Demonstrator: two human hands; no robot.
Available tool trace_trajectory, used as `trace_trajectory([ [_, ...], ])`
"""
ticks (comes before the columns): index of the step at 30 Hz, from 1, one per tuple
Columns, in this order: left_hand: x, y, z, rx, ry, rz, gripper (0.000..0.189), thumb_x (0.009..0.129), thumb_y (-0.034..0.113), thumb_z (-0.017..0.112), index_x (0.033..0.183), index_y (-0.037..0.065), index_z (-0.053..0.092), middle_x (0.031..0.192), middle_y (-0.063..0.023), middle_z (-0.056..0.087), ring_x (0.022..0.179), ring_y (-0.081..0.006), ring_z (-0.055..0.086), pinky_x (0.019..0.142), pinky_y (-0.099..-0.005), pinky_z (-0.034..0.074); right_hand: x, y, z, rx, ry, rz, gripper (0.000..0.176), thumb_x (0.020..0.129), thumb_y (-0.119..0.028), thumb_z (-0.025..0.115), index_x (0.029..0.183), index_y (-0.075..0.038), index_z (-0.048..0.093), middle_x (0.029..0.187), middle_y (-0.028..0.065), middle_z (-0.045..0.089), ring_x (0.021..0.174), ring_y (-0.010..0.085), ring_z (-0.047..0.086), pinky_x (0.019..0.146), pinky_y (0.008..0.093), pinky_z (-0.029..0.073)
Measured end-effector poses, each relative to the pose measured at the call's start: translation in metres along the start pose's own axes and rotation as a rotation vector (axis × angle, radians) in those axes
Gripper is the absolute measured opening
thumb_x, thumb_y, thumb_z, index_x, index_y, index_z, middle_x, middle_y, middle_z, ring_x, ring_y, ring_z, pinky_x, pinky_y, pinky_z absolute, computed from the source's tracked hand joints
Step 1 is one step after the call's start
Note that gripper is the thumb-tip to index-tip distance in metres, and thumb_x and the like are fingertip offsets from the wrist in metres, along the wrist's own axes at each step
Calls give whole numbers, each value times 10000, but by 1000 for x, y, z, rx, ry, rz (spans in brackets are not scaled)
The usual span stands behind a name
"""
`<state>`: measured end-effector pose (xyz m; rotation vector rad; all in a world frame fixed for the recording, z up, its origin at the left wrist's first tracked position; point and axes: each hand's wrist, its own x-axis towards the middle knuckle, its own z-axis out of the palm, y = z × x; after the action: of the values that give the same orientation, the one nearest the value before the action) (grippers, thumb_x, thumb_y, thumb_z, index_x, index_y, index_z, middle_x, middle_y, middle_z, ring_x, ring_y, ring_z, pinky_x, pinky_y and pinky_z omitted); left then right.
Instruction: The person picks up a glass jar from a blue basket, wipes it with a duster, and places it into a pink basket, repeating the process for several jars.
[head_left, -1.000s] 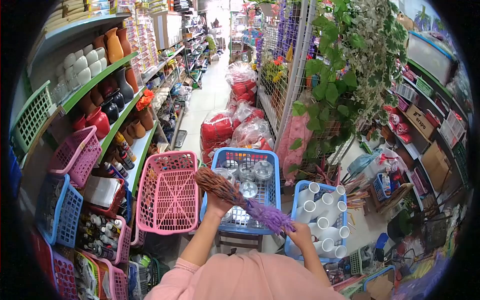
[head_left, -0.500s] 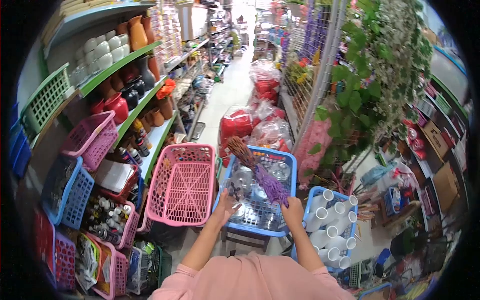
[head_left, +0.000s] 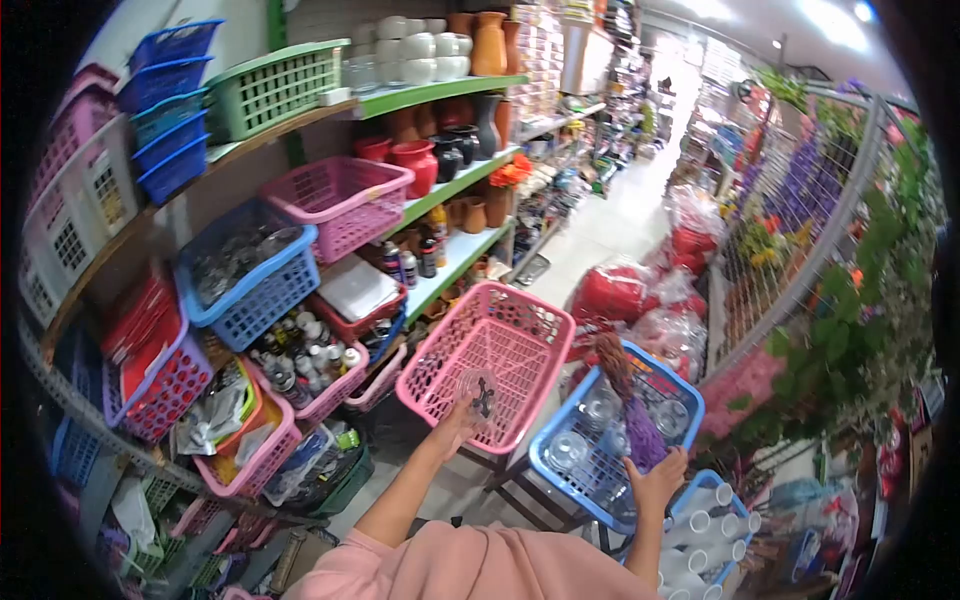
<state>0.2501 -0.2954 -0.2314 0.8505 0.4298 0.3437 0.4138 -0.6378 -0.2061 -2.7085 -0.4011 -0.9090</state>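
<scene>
My left hand [head_left: 458,428] holds a clear round glass vase [head_left: 476,393] with a dark pattern on it, over the near part of an upright pink plastic basket [head_left: 563,350]. My right hand [head_left: 655,482] is at the near right side of a blue basket [head_left: 693,385], its thumb and fingers apart. Just beyond those fingers lies a bunch of purple dried flowers [head_left: 645,432] with brown stems, across the blue basket. Several clear glass vessels [head_left: 569,450] sit inside that basket around the bunch.
White vases [head_left: 697,522] fill another blue basket at the lower right. Shelves with vases and plastic baskets line the left, including a pink basket [head_left: 345,215]. Red plastic-wrapped bundles [head_left: 612,298] stand by the aisle. A wire rack [head_left: 800,250] with artificial flowers is on the right.
The view has turned left. My left hand has carried the glass vase from the blue basket to over the pink one. My right hand's fingers have opened from the purple bunch, which stays in the blue basket.
</scene>
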Motion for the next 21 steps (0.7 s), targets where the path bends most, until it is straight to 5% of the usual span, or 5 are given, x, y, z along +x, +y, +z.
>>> trace_trajectory([
  [3, -11, 32, -28, -37, -37, 102, 592, 912, 470, 561, 1354, 101, 422, 1211, -44, 559, 1037, -163, 557, 904, -352, 444, 22, -67, -4, 628, -274, -87, 718, 657, -284, 834, 1186, 8, 447, 1144, 173, 509, 1047, 310, 527, 900, 415, 422],
  [7, -29, 78, -55, 30, -2, 216, 568, 903, 473, 577, 1312, 99, 451, 1184, -41, 562, 1013, -140, 564, 888, -331, 445, 22, -197, -16, 1096, -717, -400, 727, 699, -222, 820, 1257, -13, 404, 1209, 164, 480, 1078, 264, 518, 925, 385, 435],
  [10, -53, 112, -73, 198, -38, 255, 735, 887, 502, 582, 1424, 76, 318, 1347, -56, 473, 1213, -182, 487, 1036, -375, 379, 15, -287, -26, 1337, -783, -605, 828, 682, -194, 829, 1340, -67, 343, 1312, 133, 432, 1144, 252, 490, 925, 386, 442],
  [15, -104, 159, -108, 321, 25, 397, 632, 882, 448, 622, 1346, 58, 445, 1221, -4, 530, 1100, -103, 488, 924, -278, 413, 5, -399, -40, 1475, -733, -811, 938, 652, -283, 858, 1370, -25, 312, 1322, 150, 421, 1136, 263, 477, 981, 381, 398],
  [21, -149, 204, -156, 428, 128, 474, 566, 876, 395, 649, 1286, 42, 485, 1143, -11, 558, 1032, -93, 514, 893, -270, 420, -19, -490, -73, 1622, -1062, -927, 916, 658, -229, 839, 1373, -18, 306, 1254, 125, 434, 1115, 228, 450, 982, 351, 373],
])
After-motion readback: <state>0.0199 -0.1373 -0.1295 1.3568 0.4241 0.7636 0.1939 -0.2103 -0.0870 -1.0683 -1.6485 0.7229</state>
